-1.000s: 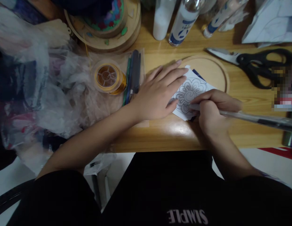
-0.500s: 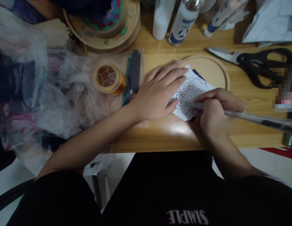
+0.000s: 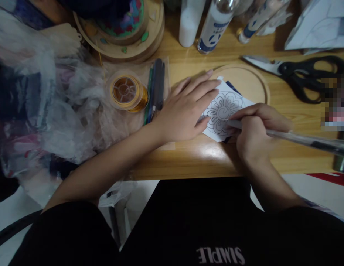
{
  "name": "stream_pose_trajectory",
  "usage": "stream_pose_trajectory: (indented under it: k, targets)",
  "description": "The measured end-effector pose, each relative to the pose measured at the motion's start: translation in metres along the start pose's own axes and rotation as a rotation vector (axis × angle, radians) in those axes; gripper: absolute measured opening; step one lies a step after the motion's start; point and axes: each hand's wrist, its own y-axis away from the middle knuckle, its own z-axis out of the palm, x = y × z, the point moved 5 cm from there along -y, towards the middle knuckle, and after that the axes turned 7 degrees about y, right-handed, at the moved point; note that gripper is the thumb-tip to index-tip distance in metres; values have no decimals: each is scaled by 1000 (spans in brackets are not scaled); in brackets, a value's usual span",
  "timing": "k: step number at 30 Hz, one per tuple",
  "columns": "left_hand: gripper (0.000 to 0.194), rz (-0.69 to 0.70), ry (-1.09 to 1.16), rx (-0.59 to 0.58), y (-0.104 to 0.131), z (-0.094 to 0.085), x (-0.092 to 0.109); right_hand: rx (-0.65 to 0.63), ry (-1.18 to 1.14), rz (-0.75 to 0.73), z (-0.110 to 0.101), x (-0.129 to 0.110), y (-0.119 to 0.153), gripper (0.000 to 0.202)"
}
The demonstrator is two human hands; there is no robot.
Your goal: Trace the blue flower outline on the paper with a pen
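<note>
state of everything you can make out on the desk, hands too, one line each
left hand, spread, palm down on the paper
right hand, closed around the pen
pen, slanted, tip end at the paper
paper, printed or drawn with a flower
scissors, lying flat, blades look closed
thread spool, wound with golden thread
plastic, crumpled
blue-labelled bottle, top cut off by the view
</note>
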Motion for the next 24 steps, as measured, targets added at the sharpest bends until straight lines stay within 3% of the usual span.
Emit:
stream_pose_trajectory:
  k: [7, 24]
  targets:
    - [52, -4, -5, -3, 0, -1, 0, -63, 56, -88, 1, 1, 0, 25]
    - [55, 11, 20, 5, 1, 1, -2, -116, 59, -78, 2, 0, 1, 24]
